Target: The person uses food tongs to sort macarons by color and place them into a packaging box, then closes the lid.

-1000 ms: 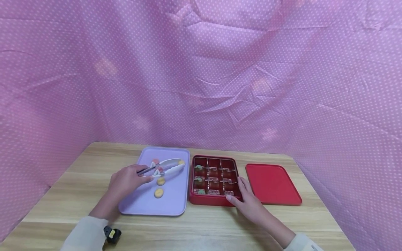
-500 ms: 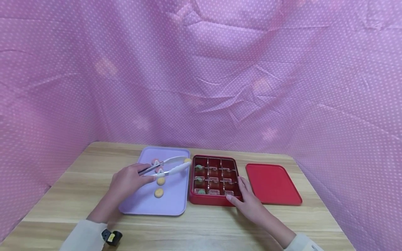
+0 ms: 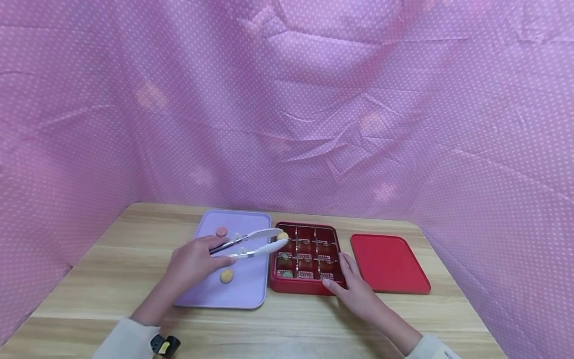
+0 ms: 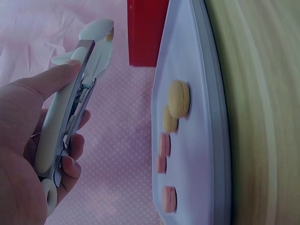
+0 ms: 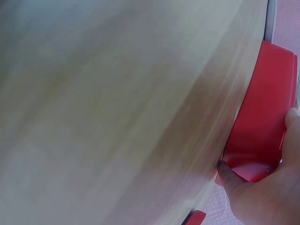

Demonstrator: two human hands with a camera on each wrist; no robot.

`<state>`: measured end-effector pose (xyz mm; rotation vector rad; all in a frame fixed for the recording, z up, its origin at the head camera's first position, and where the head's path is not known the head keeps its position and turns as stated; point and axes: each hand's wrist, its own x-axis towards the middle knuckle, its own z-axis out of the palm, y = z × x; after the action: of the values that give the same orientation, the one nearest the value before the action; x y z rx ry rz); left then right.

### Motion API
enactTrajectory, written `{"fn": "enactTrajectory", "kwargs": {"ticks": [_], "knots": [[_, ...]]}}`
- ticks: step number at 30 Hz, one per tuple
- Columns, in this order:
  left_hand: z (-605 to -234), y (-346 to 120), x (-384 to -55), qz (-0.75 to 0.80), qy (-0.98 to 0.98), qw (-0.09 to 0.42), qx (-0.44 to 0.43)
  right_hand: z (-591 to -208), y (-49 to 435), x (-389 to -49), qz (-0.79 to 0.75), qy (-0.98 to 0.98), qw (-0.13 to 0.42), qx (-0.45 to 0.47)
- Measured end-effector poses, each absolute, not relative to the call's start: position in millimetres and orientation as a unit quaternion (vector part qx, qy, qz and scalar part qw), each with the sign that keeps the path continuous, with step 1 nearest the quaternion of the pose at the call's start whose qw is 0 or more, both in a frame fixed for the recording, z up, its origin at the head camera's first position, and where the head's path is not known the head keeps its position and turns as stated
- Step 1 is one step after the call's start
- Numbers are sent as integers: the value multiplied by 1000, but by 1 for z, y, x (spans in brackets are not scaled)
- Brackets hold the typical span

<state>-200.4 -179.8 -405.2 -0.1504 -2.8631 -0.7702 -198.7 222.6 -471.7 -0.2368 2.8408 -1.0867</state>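
My left hand [image 3: 193, 259] holds tongs [image 3: 266, 247] with white scalloped tips, which pinch a yellow macaron [image 3: 282, 236]. The macaron overlaps the far-left compartment of a red box [image 3: 305, 285]. Clear dividers split the box into several compartments; green macarons [image 3: 287, 274] lie in its left column. My right hand [image 3: 356, 291] grips the near right corner of the box, thumb at the rim. On the lilac tray [image 3: 248, 294], partly hidden under my left hand, sit a pink macaron [image 3: 221, 232] and a yellow one [image 3: 226, 276]; the left wrist view shows two yellow macarons [image 4: 179, 99] and three pink ones [image 4: 169, 199].
A flat red lid [image 3: 390, 264] lies on the wooden table [image 3: 287, 329] right of the box. Pink dotted cloth [image 3: 287, 124] hangs behind the table and along both sides.
My left hand has carried the tongs and the yellow macaron rightward, from over the tray to over the box's far-left corner. My right hand has stayed at the box.
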Motion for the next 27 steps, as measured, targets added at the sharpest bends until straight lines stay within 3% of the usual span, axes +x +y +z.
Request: {"fn": "enactTrajectory", "kwargs": {"ticks": [27], "knots": [[-421, -138, -185, -271, -947, 107, -134, -471, 222, -197, -354, 931, 43, -73]]}}
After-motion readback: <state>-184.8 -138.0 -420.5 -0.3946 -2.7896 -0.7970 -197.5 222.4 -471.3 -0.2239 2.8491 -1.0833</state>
